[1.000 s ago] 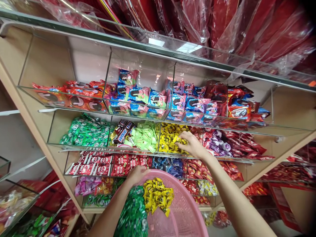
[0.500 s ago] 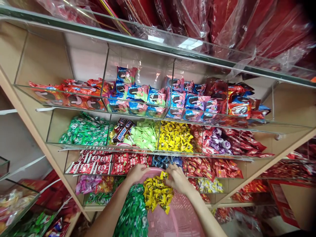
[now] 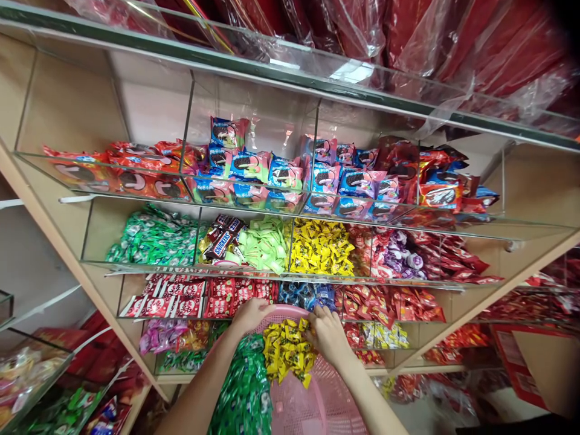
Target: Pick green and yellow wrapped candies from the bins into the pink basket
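Note:
A pink plastic basket (image 3: 333, 386), tilted toward me, is between my forearms. Green-wrapped candies (image 3: 242, 386) fill its left part, with a heap of yellow-wrapped candies (image 3: 287, 353) beside them near the far rim. My left hand (image 3: 254, 314) is closed over the far left of the rim. At the far right of the rim, right beside the yellow heap, my right hand (image 3: 327, 332) has its fingers curled over the edge; its fingertips are partly hidden.
Ahead stand shelves with glass dividers. They hold yellow candies (image 3: 321, 248), green candies (image 3: 154, 238), Snickers bars (image 3: 222, 241), blue cookie packs (image 3: 249, 166) and red packets (image 3: 367, 302). Plastic-wrapped red packages (image 3: 408, 48) lie above. A cardboard box (image 3: 539, 368) is at right.
My right hand has shifted slightly right and down, away from the top of the yellow candies, which look a little more settled. My left hand stays at the rim. The view has tilted slightly.

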Motion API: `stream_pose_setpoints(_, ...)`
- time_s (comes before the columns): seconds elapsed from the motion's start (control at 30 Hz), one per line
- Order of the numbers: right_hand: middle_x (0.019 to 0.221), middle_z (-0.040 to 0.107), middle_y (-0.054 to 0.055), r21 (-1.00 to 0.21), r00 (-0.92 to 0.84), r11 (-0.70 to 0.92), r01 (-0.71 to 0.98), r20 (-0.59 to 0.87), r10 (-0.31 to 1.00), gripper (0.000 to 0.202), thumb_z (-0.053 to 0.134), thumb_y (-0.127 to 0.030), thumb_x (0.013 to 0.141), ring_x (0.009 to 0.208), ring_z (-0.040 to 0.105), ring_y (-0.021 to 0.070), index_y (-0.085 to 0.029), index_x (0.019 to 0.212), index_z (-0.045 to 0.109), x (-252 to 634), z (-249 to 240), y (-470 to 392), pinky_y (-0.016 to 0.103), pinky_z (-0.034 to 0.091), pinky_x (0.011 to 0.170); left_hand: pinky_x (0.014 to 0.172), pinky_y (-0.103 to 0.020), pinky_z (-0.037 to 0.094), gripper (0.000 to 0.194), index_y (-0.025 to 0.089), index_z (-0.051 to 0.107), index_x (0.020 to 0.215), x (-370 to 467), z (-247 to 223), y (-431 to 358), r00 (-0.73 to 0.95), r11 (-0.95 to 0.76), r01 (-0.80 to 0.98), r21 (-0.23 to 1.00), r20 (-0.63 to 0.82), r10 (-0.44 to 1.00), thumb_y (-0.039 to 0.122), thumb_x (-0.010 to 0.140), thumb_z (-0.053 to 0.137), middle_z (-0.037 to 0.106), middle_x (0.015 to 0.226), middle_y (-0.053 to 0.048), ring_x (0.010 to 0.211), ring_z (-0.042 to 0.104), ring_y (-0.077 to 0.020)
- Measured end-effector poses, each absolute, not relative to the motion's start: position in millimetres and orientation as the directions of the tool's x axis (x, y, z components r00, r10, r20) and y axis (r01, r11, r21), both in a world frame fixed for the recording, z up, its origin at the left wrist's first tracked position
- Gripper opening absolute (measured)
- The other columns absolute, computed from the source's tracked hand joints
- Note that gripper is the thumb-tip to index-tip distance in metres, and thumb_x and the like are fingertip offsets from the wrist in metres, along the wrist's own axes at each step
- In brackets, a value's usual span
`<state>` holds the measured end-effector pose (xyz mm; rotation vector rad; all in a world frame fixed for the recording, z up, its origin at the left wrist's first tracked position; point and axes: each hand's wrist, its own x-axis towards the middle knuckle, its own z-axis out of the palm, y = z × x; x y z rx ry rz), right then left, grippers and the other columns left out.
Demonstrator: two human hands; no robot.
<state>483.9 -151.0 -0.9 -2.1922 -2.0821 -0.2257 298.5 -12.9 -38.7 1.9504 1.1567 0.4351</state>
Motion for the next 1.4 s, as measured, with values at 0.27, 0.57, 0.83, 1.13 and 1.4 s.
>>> stream_pose_setpoints(0.27, 0.093, 0.052, 0.007, -0.146, 0.021, 0.009, 0.989, 0.202, 0.979, 0.02, 0.051, -0.025, 0.078, 0.089, 0.045, 0.0229, -0.022, 0.097, 0.057, 480, 2, -153, 0.033, 0.034, 0.073, 0.055, -0.023, 0.027, 0.053, 0.016, 0.061, 0.072, 300, -48, -10, 0.527, -0.338, 0.6, 0.725, -0.04, 0.849, 0.066, 0.069, 0.042, 0.06, 0.067, -0.003, 0.065, 0.051, -0.0161)
stream_pose_setpoints(0.57, 0.099, 0.056, 0.006, -0.35, -0.118, 0.158, 0.923, 0.133, 0.984, 0.018, 0.05, -0.022, 0.079, 0.097, 0.048, 0.0206, -0.019, 0.095, 0.057, 475, -11, -151, 0.03, 0.035, 0.082, 0.057, -0.021, 0.027, 0.054, 0.018, 0.063, 0.079, 300, -41, -11, 0.528, -0.344, 0.625, 0.701, -0.055, 0.847, 0.067, 0.068, 0.042, 0.061, 0.07, -0.001, 0.067, 0.052, -0.0158)
stream_pose_setpoints(0.83, 0.102, 0.057, 0.008, -0.35, -0.158, 0.175, 0.92, 0.077, 0.984, 0.025, 0.053, -0.023, 0.076, 0.1, 0.048, 0.022, -0.018, 0.1, 0.057, 474, -16, -151, 0.031, 0.036, 0.084, 0.058, -0.02, 0.028, 0.054, 0.018, 0.063, 0.078, 300, -37, -13, 0.522, -0.336, 0.657, 0.675, -0.085, 0.849, 0.067, 0.069, 0.04, 0.063, 0.075, -0.002, 0.071, 0.053, -0.0161)
stream_pose_setpoints(1.13, 0.097, 0.058, 0.007, -0.342, -0.159, 0.169, 0.924, 0.059, 0.986, 0.019, 0.053, -0.024, 0.076, 0.095, 0.05, 0.0201, -0.019, 0.094, 0.059, 473, -19, -151, 0.029, 0.037, 0.081, 0.052, -0.02, 0.024, 0.054, 0.018, 0.058, 0.068, 300, -32, -16, 0.527, -0.375, 0.688, 0.622, -0.074, 0.846, 0.068, 0.07, 0.037, 0.058, 0.066, 0.001, 0.06, 0.049, -0.0126)
stream_pose_setpoints(1.4, 0.099, 0.057, 0.008, -0.306, -0.157, 0.187, 0.934, 0.118, 0.98, 0.02, 0.044, -0.02, 0.082, 0.097, 0.049, 0.0204, -0.019, 0.096, 0.058, 472, -22, -153, 0.032, 0.036, 0.084, 0.051, -0.02, 0.022, 0.053, 0.018, 0.055, 0.063, 302, -33, -15, 0.524, -0.379, 0.693, 0.613, -0.067, 0.849, 0.067, 0.07, 0.037, 0.051, 0.057, 0.002, 0.056, 0.045, -0.0113)
